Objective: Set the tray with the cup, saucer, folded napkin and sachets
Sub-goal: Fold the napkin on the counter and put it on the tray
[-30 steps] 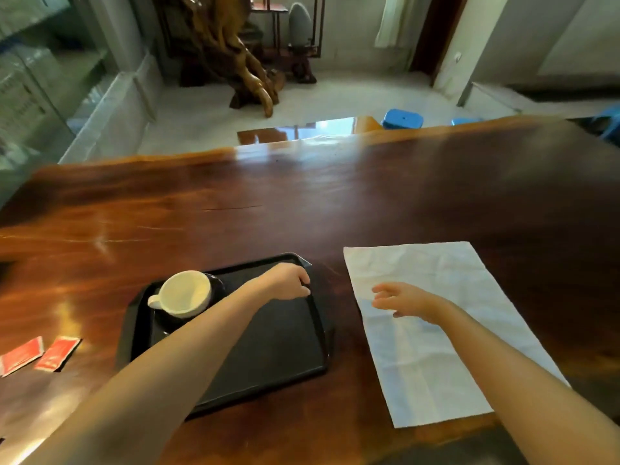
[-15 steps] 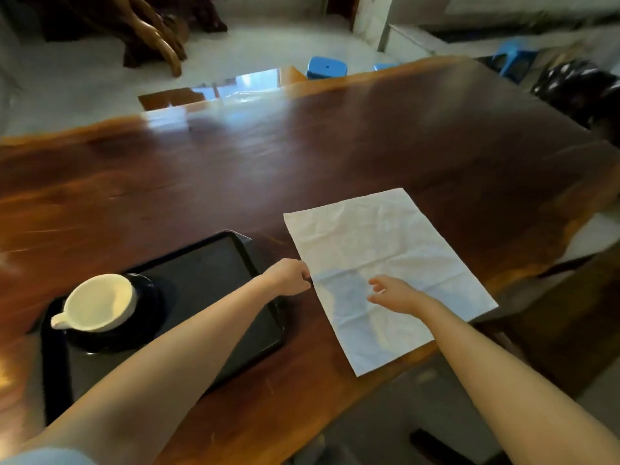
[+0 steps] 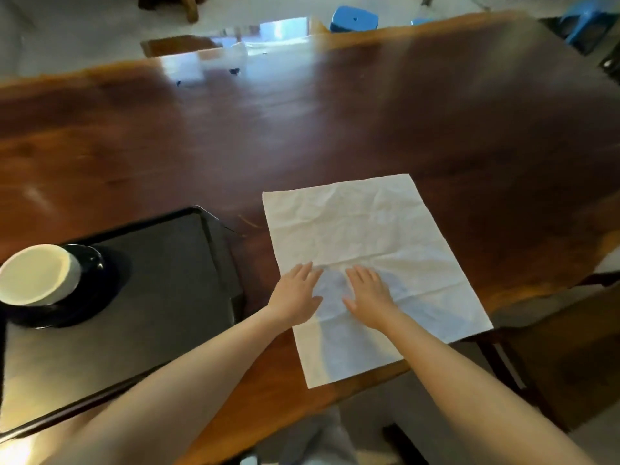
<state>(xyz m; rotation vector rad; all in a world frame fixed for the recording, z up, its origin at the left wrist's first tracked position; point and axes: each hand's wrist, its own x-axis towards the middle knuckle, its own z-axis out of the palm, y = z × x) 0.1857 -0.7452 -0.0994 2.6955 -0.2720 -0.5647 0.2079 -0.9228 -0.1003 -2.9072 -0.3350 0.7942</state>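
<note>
A white napkin (image 3: pixel 365 236) lies unfolded and creased on the dark wooden table (image 3: pixel 302 129), its near corner hanging past the table's front edge. My left hand (image 3: pixel 295 297) and my right hand (image 3: pixel 367 293) rest flat on it side by side, palms down, fingers spread, holding nothing. To the left sits a black tray (image 3: pixel 161 297). A white cup (image 3: pixel 37 275) stands on a black saucer (image 3: pixel 87 290) in the tray's far left corner. No sachets are in view.
Blue stools (image 3: pixel 354 16) stand on the floor beyond the table's far edge. The table's front edge runs diagonally under the napkin. A dark wooden bench or chair (image 3: pixel 553 347) sits below on the right.
My left hand left the tray's edge and moved right onto the napkin. Both hands opened flat and now press on it. The view swung right, so the red sachets dropped out of sight.
</note>
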